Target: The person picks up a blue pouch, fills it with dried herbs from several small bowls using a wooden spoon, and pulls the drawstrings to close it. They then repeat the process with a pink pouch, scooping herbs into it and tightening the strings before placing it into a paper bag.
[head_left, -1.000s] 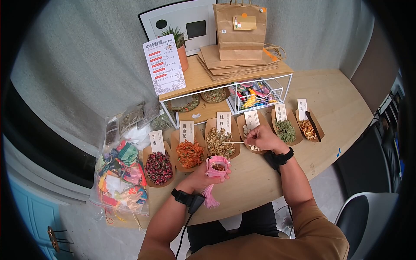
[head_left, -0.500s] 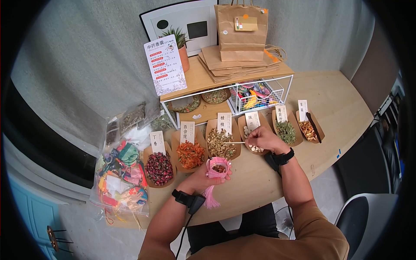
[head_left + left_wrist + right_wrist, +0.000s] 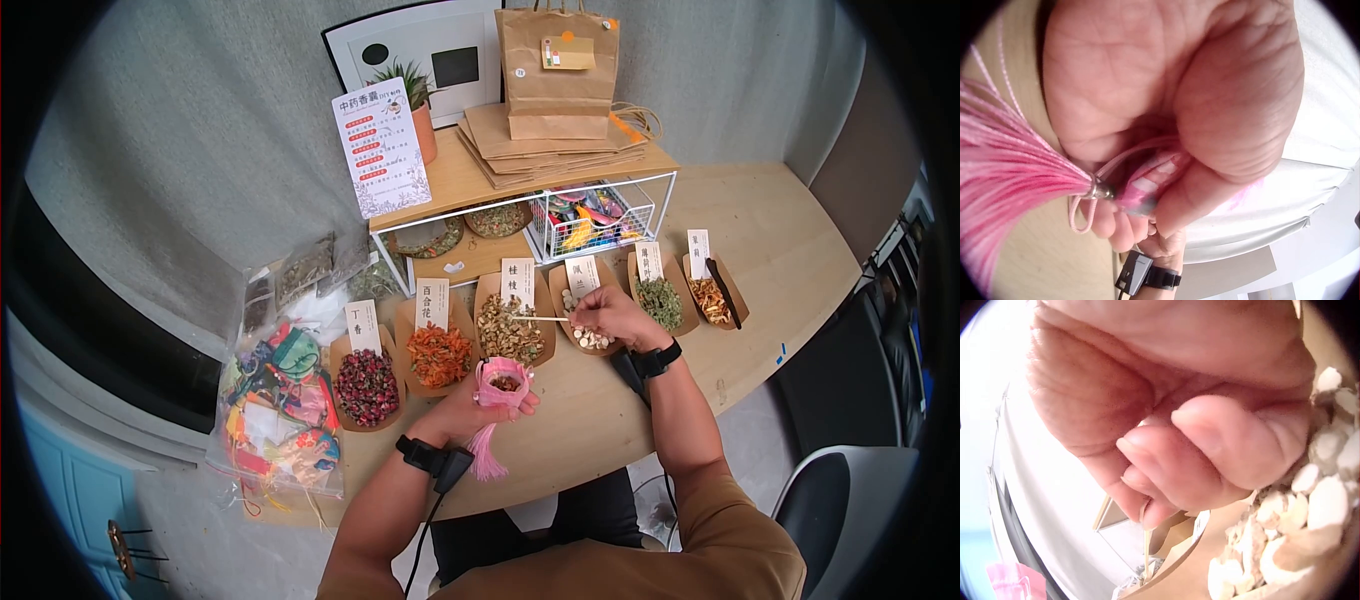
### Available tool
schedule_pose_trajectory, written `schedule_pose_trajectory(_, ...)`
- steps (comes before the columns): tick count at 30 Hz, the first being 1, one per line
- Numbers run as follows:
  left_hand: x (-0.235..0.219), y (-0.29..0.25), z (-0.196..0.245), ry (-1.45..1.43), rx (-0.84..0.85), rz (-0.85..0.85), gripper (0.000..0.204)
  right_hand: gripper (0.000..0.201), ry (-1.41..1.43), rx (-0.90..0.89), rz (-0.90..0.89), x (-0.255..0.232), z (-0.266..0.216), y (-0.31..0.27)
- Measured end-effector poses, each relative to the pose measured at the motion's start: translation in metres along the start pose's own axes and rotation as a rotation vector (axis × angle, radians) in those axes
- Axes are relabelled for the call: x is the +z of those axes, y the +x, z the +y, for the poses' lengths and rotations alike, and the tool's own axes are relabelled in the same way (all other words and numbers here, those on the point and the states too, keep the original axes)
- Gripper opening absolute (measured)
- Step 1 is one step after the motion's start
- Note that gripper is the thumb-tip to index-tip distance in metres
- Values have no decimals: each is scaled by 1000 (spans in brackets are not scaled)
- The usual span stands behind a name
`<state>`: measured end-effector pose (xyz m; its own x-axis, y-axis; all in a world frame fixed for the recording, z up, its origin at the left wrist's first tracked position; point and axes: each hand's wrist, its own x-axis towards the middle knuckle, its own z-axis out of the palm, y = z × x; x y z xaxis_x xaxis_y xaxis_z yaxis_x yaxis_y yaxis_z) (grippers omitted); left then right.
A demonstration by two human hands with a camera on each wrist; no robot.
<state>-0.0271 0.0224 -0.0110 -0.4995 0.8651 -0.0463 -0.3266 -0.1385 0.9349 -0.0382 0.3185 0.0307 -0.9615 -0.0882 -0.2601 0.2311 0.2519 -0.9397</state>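
Observation:
My left hand [image 3: 462,412] holds a small pink fabric pouch [image 3: 495,393] upright, its mouth spread, with brownish dried bits inside. A pink tassel [image 3: 487,455] hangs below it; the left wrist view shows the tassel [image 3: 1022,169] beside my curled fingers. My right hand [image 3: 612,316] pinches a thin pale stick [image 3: 542,319] between thumb and fingertips. The stick's far end reaches over a paper tray of yellowish-brown dried herbs [image 3: 512,340]. Beneath my right hand lies a tray of white dried slices [image 3: 592,338], close by the fingers in the right wrist view.
More paper trays hold rosebuds [image 3: 368,390], orange petals [image 3: 440,355], green leaves [image 3: 660,303] and brown shreds [image 3: 708,300] with a dark utensil [image 3: 724,290]. A plastic bag of colourful pouches [image 3: 290,400] lies left. Behind stands a shelf [image 3: 440,202] with paper bags [image 3: 556,90].
My right hand has shifted slightly, and the stick's far end sits a little higher over the yellowish-brown herbs. The left hand keeps the pouch in nearly the same place.

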Motion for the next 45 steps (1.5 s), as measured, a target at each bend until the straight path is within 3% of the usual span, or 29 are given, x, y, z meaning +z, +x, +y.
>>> schedule_pose_trajectory(7, -2, -1, -4, -10, 9, 7, 48, 18, 166, 15, -26, -4, -2, -2)
schedule_pose_trajectory(13, -1, 0, -4, -28, 17, 19, 48, 16, 254, -107, -165, -8, -5, -10)
schedule_pose_trajectory(22, -2, 1, -5, 29, 25, 25, 47, 15, 50, -184, -285, -8, -13, -21)
schedule_pose_trajectory(28, -3, 1, -5, 35, 37, 19, 45, 13, 45, -326, -221, -8, -6, -16)
schedule_pose_trajectory(37, -4, 0, -4, 121, 53, -13, 46, 12, 156, -390, -189, -8, -4, -15)
schedule_pose_trajectory(41, -5, -1, -10, 188, 54, 36, 43, 15, 318, -276, -32, -6, -11, -16)
schedule_pose_trajectory(45, -1, -1, -3, 323, 74, 32, 40, 14, 205, -202, 122, -8, -5, -5)
